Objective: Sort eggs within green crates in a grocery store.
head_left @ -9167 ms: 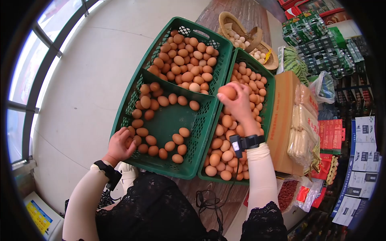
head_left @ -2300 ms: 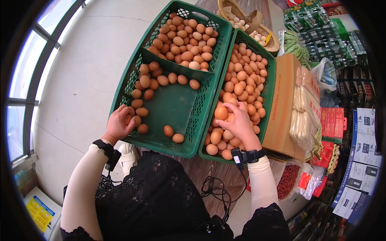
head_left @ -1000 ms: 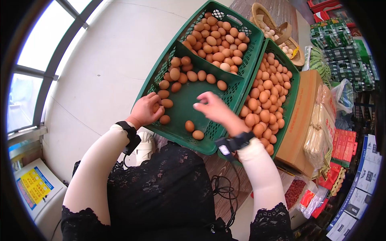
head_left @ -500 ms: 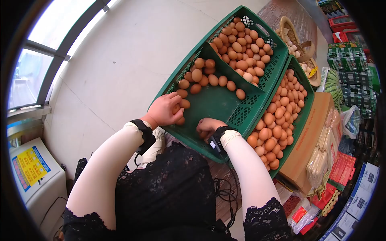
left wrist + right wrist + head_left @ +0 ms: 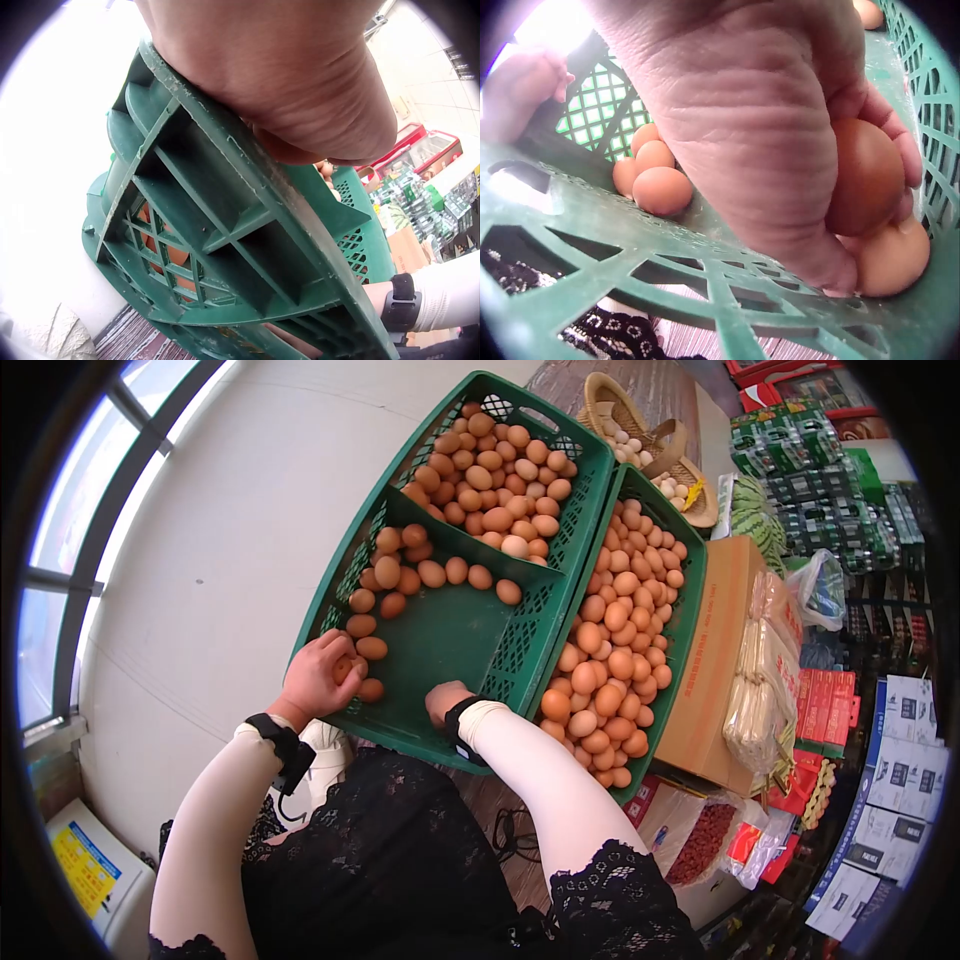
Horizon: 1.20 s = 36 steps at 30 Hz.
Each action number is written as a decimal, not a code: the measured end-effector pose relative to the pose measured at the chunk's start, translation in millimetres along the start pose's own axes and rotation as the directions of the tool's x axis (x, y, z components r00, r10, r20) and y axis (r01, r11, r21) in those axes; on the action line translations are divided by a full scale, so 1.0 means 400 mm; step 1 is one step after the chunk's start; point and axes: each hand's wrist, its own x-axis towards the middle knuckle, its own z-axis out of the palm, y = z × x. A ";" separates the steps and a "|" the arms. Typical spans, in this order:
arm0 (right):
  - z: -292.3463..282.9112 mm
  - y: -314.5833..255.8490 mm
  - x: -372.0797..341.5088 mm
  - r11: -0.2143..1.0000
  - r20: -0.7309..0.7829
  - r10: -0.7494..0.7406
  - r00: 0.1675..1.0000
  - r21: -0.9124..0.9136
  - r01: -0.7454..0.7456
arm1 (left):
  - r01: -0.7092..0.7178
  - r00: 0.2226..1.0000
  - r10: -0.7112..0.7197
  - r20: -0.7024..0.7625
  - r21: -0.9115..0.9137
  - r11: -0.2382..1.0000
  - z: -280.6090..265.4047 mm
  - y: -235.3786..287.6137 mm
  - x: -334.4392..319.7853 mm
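Note:
My right hand (image 5: 448, 700) reaches into the near compartment of the left green crate (image 5: 440, 630), at its front right. In the right wrist view its fingers curl round a brown egg (image 5: 868, 176); a second egg (image 5: 896, 259) sits right below it, at the thumb tip. My left hand (image 5: 322, 676) rests over the crate's near left rim, bent fingers and thumb around an egg (image 5: 343, 668); I cannot tell if it is gripped. From the left wrist, the heel of that hand lies on the rim. Several eggs (image 5: 388, 573) line the compartment's left side and divider.
Brown eggs fill the crate's far compartment (image 5: 500, 480) and the right green crate (image 5: 693, 605). Beyond stand a wicker basket (image 5: 610, 405) of pale eggs, a cardboard box (image 5: 690, 660) and bagged goods (image 5: 760, 680). A black cable (image 5: 512, 840) hangs near my lap.
Several eggs have gone from the near compartment's front since the oldest frame. My right hand has moved left from the right crate down into that compartment. My left hand keeps its place at the rim.

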 end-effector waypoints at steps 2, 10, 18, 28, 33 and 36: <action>-0.009 0.015 -0.013 0.999 0.015 -0.007 1.000 0.047 0.007 | -0.013 1.000 0.013 0.003 -0.013 1.000 0.002 0.000 0.001; -0.052 0.066 -0.091 0.941 0.153 0.033 0.988 0.328 -0.082 | -0.024 0.999 0.023 0.023 0.037 0.999 0.010 -0.003 0.004; -0.161 0.312 -0.550 0.403 -0.545 0.248 0.801 0.810 0.426 | -0.012 0.999 0.011 0.035 0.038 0.999 0.009 0.004 -0.001; 0.116 0.881 -0.485 0.107 -0.152 0.976 0.157 0.959 0.261 | 0.007 0.998 -0.011 0.064 0.066 0.998 0.009 0.006 -0.002; 0.085 0.893 -0.420 0.211 -0.208 0.972 0.108 0.977 -0.014 | -0.010 0.998 0.006 0.059 0.061 0.998 0.012 -0.006 0.000; 0.074 0.889 -0.408 0.238 -0.222 0.969 0.111 0.957 -0.164 | -0.012 0.999 0.009 0.054 0.060 0.998 0.008 -0.001 -0.001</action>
